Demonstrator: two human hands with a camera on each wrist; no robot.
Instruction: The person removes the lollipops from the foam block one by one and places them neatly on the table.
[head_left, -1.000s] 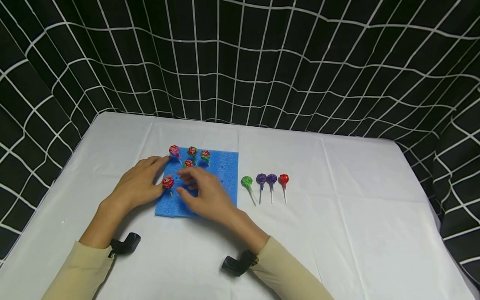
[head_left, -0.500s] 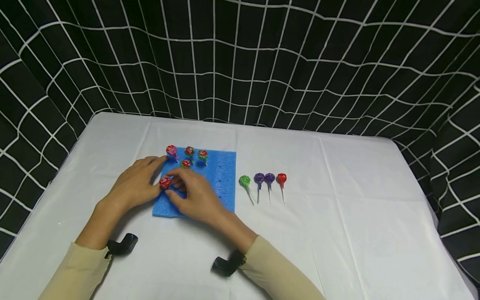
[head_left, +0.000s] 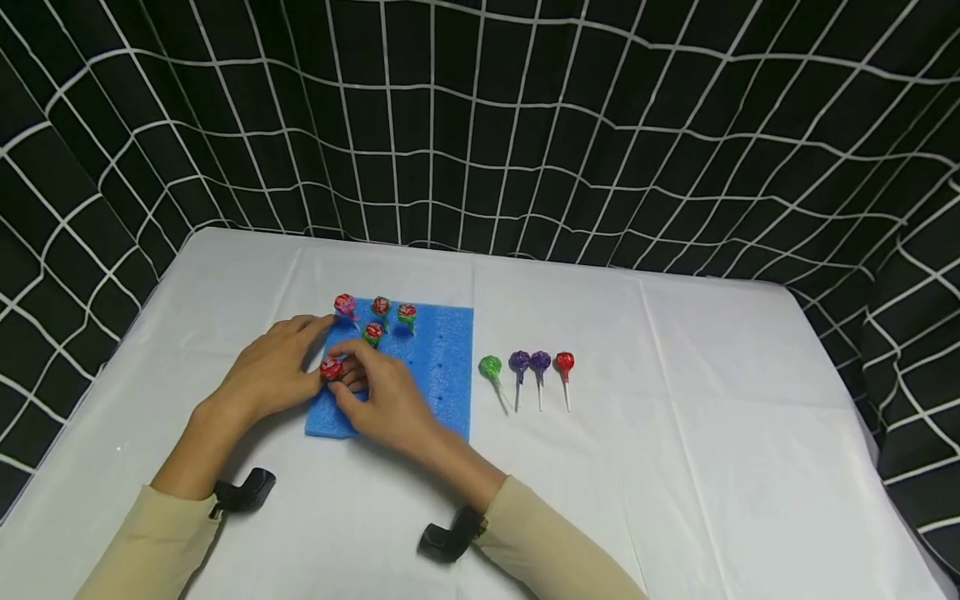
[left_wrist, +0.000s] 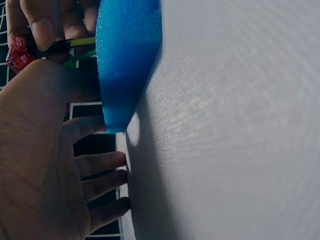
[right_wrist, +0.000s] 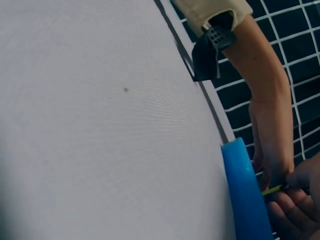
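Observation:
A blue foam board (head_left: 450, 367) lies on the white table, with lollipops standing in it. My left hand (head_left: 270, 367) rests along the board's left edge, its fingers extended; in the left wrist view the fingertips of this hand (left_wrist: 50, 170) touch the board and table. My right hand (head_left: 386, 400) pinches a red lollipop (head_left: 331, 368) just under its head. The left wrist view has the same red lollipop (left_wrist: 21, 52), its yellowish stick running to the foam (left_wrist: 127, 50). Curled fingers of the right hand (right_wrist: 300, 205) partly hide the lollipop in the right wrist view.
Several other lollipops stand toward the board's back left, including a pink-wrapped one (head_left: 345, 305) and a green-wrapped one (head_left: 407, 313). Right of the board lie a green lollipop (head_left: 491, 367), two purple lollipops (head_left: 519, 362) and a red-wrapped one (head_left: 565, 362). Small holes dot the foam.
My right hand has shifted left across the board and its fingers have closed in on the red lollipop. The left hand stays at the board's edge.

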